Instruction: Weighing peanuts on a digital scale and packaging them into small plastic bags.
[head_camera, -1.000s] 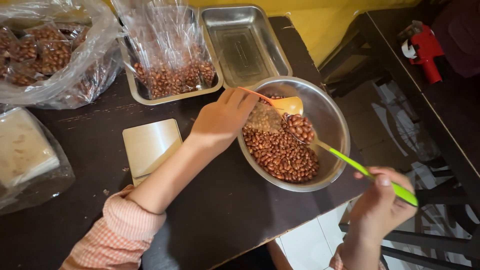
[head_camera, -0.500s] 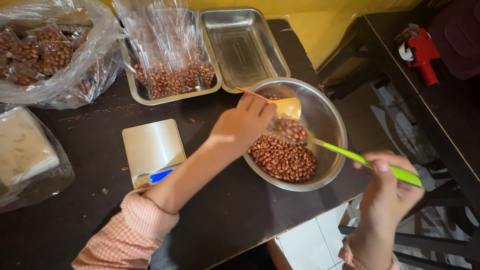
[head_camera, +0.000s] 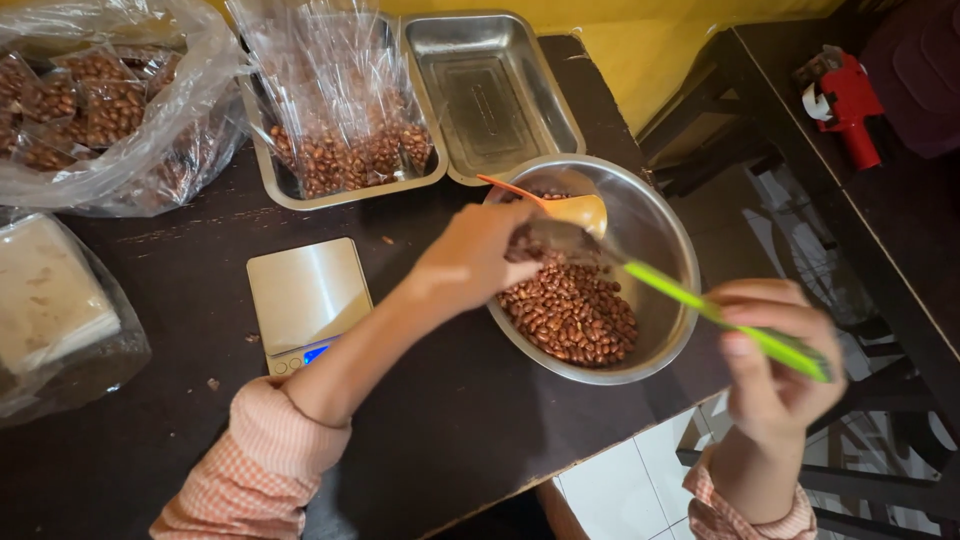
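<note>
At the centre of the frame the left hand (head_camera: 478, 262) reaches over the near-left rim of a round steel bowl (head_camera: 660, 235) that is partly filled with brown peanuts (head_camera: 570, 315). Its fingers are curled closed around what looks like a small clear bag (head_camera: 540, 240) held at the bowl's edge, though the bag is blurred and how it opens cannot be made out. At the lower right the right hand (head_camera: 770, 365) is closed around the handle of a green-handled spoon (head_camera: 720, 315). The spoon's long axis runs on a diagonal from the lower right of the frame up toward the centre, so that its working end lies right at the left hand's fingers, above the peanuts. The spoon's bowl is smeared by motion and whether it carries peanuts cannot be told. The peanuts lie just below and to the right of the left hand, nearer to it than to the right hand, which stays outside the bowl's rim. An orange scoop (head_camera: 565, 205) rests inside the bowl against its far side. To the left of the left forearm sits a small digital scale (head_camera: 305, 295) with a bare platform. In the upper part of the frame one steel tray (head_camera: 275, 175) holds upright clear bags of peanuts (head_camera: 345, 150), and beside it stands an empty steel tray (head_camera: 490, 90). At the upper left, a large plastic sack (head_camera: 190, 120) holds more bagged peanuts.
</note>
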